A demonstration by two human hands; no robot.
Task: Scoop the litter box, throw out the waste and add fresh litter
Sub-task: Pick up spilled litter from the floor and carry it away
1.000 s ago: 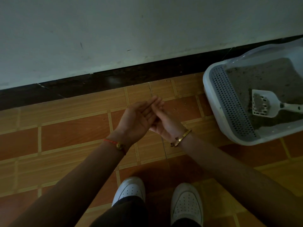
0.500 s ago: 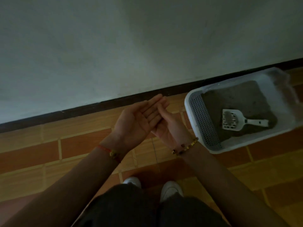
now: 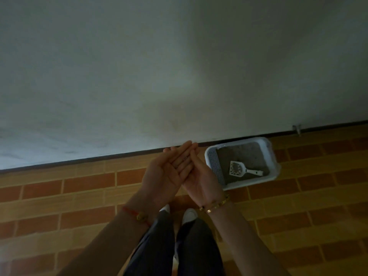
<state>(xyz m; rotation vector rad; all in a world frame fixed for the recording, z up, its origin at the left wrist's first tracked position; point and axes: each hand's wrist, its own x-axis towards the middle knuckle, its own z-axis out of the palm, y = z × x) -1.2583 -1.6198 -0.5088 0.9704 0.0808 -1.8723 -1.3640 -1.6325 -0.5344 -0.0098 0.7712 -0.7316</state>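
Left hand (image 3: pixel 163 176) and right hand (image 3: pixel 201 183) flat, palm-up — fingers (image 3: pixel 184 155) seemingly touching.

White box (image 3: pixel 252 183), grey litter (image 3: pixel 243 154), white scoop (image 3: pixel 238 169).
Under the box you see orange-brown brick-patterned floor (image 3: pixel 79 196); you wear a red bracelet (image 3: pixel 131 212), a gold bracelet (image 3: pixel 217 205).

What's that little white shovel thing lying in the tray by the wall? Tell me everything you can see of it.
It is a small white plastic litter scoop, with a squarish slotted head and a short handle. It lies flat on the grey litter inside the white plastic litter box, head toward the perforated grey end, handle toward the opposite end. Its head looks dark inside, whether from litter held or seen through the slots I cannot tell. Only litter touches it; nobody holds it.
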